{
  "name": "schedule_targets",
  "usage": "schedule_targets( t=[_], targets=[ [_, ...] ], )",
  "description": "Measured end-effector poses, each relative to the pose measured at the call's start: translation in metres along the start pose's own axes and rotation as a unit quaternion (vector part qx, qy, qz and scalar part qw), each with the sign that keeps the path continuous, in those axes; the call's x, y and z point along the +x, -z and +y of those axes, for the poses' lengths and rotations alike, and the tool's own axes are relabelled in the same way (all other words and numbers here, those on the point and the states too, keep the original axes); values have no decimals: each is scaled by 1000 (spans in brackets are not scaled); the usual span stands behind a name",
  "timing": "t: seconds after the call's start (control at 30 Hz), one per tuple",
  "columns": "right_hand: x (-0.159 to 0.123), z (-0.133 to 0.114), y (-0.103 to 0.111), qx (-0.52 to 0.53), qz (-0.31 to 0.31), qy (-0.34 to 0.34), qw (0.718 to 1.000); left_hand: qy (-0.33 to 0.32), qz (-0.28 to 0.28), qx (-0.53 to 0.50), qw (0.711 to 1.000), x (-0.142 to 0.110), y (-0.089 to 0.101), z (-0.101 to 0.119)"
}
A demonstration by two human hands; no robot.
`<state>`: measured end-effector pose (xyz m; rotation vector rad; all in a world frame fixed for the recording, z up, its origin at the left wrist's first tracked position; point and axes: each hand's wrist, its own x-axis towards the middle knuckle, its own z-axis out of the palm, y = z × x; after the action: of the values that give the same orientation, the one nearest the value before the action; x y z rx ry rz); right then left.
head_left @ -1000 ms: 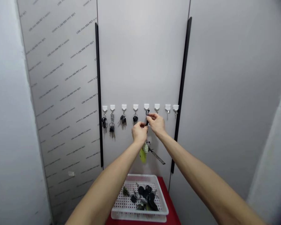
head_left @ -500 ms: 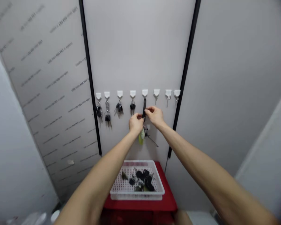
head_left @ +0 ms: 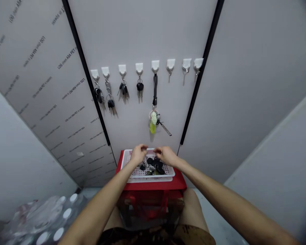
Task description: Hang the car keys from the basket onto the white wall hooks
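Observation:
My left hand (head_left: pixel 138 154) is over the left back part of a white plastic basket (head_left: pixel 132 176), fingers loosely bent and apart, with nothing in it. My right hand (head_left: pixel 166 156) is over the basket's right back part, its fingers also parted and no object visible between them. Just below it are black keys or fobs (head_left: pixel 157 165); whether the fingertips touch them I cannot tell. On the wall above, a black strap keychain (head_left: pixel 155 90) hangs from a white hook (head_left: pixel 155 65), carrying a yellow-green charm (head_left: pixel 153 123) and keys.
Left of the strap, several hooks hold key bunches, among them one with black-headed keys (head_left: pixel 140 86). To the right are bare hooks such as this one (head_left: pixel 170 64). The basket rests on a red-covered stool (head_left: pixel 153 186). Plastic bottles (head_left: pixel 53 217) stand on the floor at lower left.
Both hands have let go of the black strap and dropped from the wall to the basket. The strap keychain now hangs freely from its hook. The view has tilted down.

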<state>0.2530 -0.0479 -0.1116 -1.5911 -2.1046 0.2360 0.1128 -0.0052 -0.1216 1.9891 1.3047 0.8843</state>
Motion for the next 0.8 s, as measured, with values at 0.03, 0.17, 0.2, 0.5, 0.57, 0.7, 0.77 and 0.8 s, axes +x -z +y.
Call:
schedule_targets(
  t=[0.03, 0.17, 0.2, 0.5, 0.57, 0.7, 0.77, 0.8],
  targets=[
    [-2, 4, -7, -25, -27, -14, 999, 8, -16, 16, 1000, -5, -8, -11],
    [-1, 8, -23, -93, -92, -46, 990, 5, -67, 74, 995, -14, -25, -33],
    [1, 7, -25, -103, -98, -55, 988, 3, -81, 86, 993, -15, -27, -34],
    [6, -4, -16, -83, -74, -37, 993, -43, -61, -10, 997, -23, -20, -18],
    [6, -10, -1, -28, -49, -13, 998, -74, -75, -93, 990, -22, -19, -8],
    [11, -22, 42, 67, 19, 6, 998, -86, -108, -256, 957, -12, -13, 25],
    [14, -28, 69, 125, 49, 5, 991, -72, -91, -307, 945, -5, -4, 50],
    [17, -31, 83, 157, 63, 2, 986, -71, -83, -327, 939, -1, 1, 65]
  ],
)
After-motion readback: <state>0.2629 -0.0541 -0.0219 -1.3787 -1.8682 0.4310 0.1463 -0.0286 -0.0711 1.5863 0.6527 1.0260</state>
